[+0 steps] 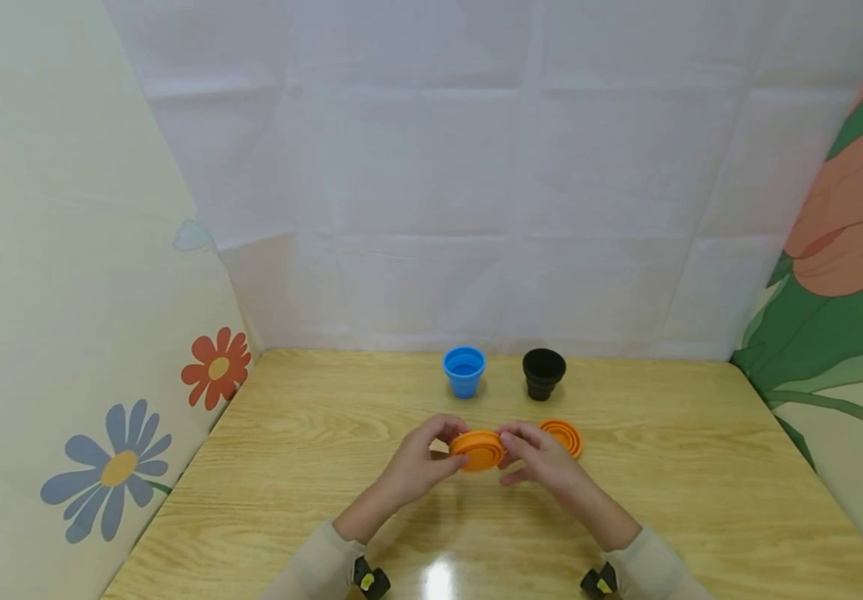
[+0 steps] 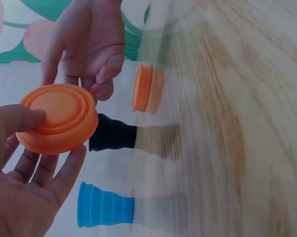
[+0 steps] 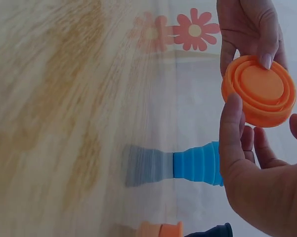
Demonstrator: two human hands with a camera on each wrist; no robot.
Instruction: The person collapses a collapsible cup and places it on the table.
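Observation:
My left hand [image 1: 418, 467] pinches an orange collapsible cup [image 1: 480, 451], folded flat into a ringed disc and lifted above the table. In the left wrist view, the left thumb presses on the disc's flat base [image 2: 59, 106] while the fingers support it from beneath. My right hand [image 1: 547, 465] is at the disc's right edge, a fingertip [image 3: 233, 101] overlapping the rim in the right wrist view. Its thumb is apart from the disc and its fingers are loosely bent. A second flat orange ringed piece [image 1: 562, 437] lies on the table just beyond the right hand.
Upright at the back of the wooden table [image 1: 289, 450] stand a blue collapsible cup [image 1: 465, 372] and, to its right, a black one [image 1: 543, 374], both extended. A white cloth [image 1: 431, 208] hangs behind them. Flower-patterned panels [image 1: 102, 333] flank the table.

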